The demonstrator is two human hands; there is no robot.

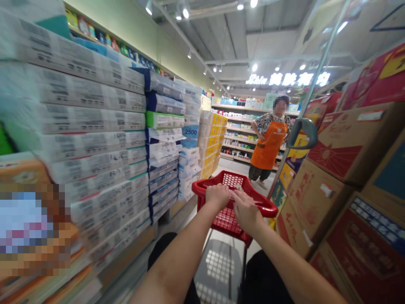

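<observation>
A red shopping cart basket (pixel 232 181) stands right in front of me in a shop aisle. My left hand (pixel 217 195) is closed over the basket's near rim. My right hand (pixel 245 211) lies beside it, fingers curled on the same rim, with something small and pale between the two hands that I cannot make out. Both forearms reach forward from the bottom of the view.
Tall stacks of wrapped paper packs (pixel 104 139) line the left. Red and brown cardboard boxes (pixel 341 169) are piled on the right, with a metal pole and handle (pixel 303 131) before them. A person in an orange apron (pixel 268 143) stands ahead near shelves (pixel 240 139).
</observation>
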